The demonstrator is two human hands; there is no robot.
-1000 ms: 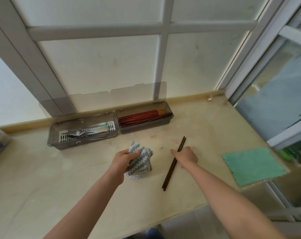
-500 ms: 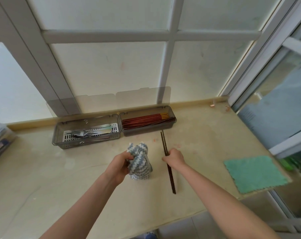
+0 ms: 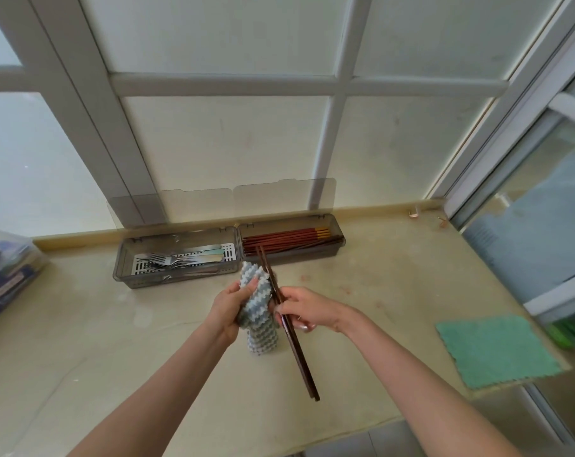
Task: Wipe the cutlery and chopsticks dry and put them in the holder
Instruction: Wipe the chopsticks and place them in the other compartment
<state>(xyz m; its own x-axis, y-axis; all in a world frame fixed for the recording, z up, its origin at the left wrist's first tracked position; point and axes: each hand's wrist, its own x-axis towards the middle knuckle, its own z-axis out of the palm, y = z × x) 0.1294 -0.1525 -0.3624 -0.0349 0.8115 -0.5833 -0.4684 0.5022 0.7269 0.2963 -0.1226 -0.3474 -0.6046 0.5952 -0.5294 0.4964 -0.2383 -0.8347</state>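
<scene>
a: where is the pair of chopsticks [image 3: 299,354] right now?

b: in the right hand [image 3: 307,308]. its fingers curl round the two dark sticks a little above their middle. the sticks lie side by side and slant from the far side down toward the person.

a: and the other hand?

b: the left hand [image 3: 231,306] grips a bunched blue and white striped cloth [image 3: 261,338], with the thumb pressed on top of the folds. the cloth hangs down in a loose column, and its right edge lies against the sticks just above the right hand's fingers.

a: are the sticks resting on the counter [image 3: 114,341]?

b: the lower ends point at it, but i cannot tell from this angle whether they touch it.

a: what about the holder [image 3: 180,282]?

b: it sits at the back of the counter against the window frame [image 3: 325,136], a grey see-through box with two compartments and its lid [image 3: 279,199] standing open behind it. the left compartment holds forks [image 3: 162,260] and other flat metal pieces on a white slotted tray. the right one holds a bundle of red chopsticks [image 3: 286,239] with yellow ends, lying lengthwise.

a: how close are the held sticks to it?

b: in this view their upper tips cross the front wall near the join of the two compartments, but they are above it, not inside.

a: anything else on the counter?

b: a green cloth [image 3: 497,351] lies flat near the right edge, well apart from the hands. a clear plastic box [image 3: 6,275] sits at the far left.
</scene>
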